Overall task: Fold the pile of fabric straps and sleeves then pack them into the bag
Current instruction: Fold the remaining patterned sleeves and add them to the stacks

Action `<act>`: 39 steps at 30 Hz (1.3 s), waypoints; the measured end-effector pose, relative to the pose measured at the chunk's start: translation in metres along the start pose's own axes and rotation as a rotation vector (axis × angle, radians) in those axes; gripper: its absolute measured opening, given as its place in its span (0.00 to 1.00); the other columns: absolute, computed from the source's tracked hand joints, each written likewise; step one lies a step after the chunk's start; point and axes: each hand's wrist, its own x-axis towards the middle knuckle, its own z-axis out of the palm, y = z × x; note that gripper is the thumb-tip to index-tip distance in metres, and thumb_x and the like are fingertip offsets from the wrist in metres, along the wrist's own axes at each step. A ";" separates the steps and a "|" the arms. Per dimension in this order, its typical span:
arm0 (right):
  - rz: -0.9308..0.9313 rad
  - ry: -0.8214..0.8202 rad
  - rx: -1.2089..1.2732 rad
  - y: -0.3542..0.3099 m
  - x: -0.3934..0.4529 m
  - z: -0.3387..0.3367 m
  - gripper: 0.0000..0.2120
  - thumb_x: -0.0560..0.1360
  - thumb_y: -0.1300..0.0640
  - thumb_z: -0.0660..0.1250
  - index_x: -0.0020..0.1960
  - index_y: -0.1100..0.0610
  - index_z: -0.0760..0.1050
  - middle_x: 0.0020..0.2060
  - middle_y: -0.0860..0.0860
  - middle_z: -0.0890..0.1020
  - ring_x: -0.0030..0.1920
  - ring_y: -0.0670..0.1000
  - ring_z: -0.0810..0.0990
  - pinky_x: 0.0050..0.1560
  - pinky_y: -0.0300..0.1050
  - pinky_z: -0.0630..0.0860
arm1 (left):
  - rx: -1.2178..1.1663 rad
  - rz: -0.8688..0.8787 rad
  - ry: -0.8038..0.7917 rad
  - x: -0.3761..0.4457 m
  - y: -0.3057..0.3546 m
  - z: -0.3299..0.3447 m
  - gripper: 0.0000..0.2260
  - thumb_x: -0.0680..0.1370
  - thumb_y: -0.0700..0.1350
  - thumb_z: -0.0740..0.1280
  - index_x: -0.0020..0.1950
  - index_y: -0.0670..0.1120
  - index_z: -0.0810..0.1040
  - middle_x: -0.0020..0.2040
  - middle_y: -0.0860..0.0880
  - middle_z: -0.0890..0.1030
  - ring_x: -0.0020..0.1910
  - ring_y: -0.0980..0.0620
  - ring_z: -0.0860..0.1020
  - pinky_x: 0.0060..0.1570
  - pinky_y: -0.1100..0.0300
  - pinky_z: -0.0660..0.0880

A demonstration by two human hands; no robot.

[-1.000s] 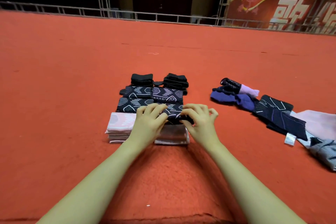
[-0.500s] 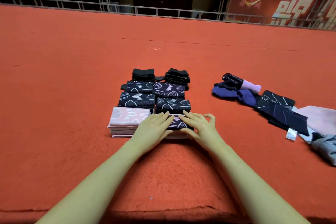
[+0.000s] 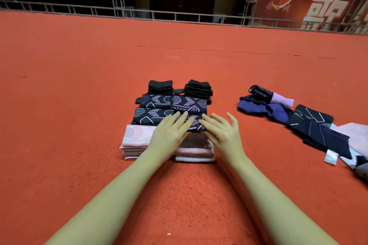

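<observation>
Item: dark patterned sleeve (image 3: 196, 125), folded, atop the pale pink stack (image 3: 194, 150) at the near right of our folded grid on the red carpet (image 3: 79, 105). Left hand (image 3: 169, 135) and right hand (image 3: 223, 135): spread flat, fingers pressing it. We judge even pressure and squared edges best. Unfolded pile (image 3: 310, 125) waits well apart, right; bag unseen

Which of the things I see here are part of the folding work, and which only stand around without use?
Part of the job:
- folded stacks
- dark patterned piece under the left hand and right hand
- unfolded pile

Just there:
- red carpet
- metal railing
- red banner

No bag is in view.
</observation>
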 end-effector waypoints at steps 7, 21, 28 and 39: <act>-0.010 -0.243 -0.005 0.007 -0.019 0.006 0.23 0.78 0.40 0.54 0.58 0.51 0.81 0.58 0.48 0.81 0.58 0.48 0.78 0.66 0.50 0.56 | -0.074 0.072 -0.233 -0.019 0.004 0.009 0.21 0.76 0.52 0.56 0.56 0.44 0.83 0.55 0.44 0.83 0.50 0.45 0.82 0.47 0.56 0.79; 0.228 -0.569 0.002 -0.019 -0.040 -0.002 0.29 0.76 0.39 0.42 0.74 0.43 0.63 0.75 0.40 0.59 0.75 0.42 0.52 0.69 0.48 0.40 | -0.009 -0.116 -0.339 -0.032 0.033 -0.004 0.20 0.75 0.51 0.54 0.53 0.46 0.84 0.52 0.46 0.83 0.50 0.46 0.82 0.57 0.52 0.62; 0.295 -0.311 -0.012 -0.007 -0.046 -0.018 0.24 0.76 0.44 0.50 0.64 0.49 0.76 0.65 0.47 0.76 0.63 0.47 0.73 0.59 0.42 0.52 | -0.024 -0.109 -0.288 -0.009 0.050 -0.012 0.20 0.75 0.51 0.55 0.51 0.44 0.83 0.52 0.45 0.83 0.52 0.45 0.81 0.56 0.52 0.63; 0.555 -0.112 -0.172 0.093 -0.099 -0.090 0.18 0.72 0.53 0.55 0.52 0.54 0.80 0.50 0.48 0.81 0.51 0.52 0.77 0.50 0.44 0.56 | -0.342 0.002 -0.462 0.069 0.163 0.031 0.18 0.72 0.47 0.62 0.55 0.41 0.81 0.58 0.41 0.81 0.59 0.40 0.78 0.57 0.45 0.72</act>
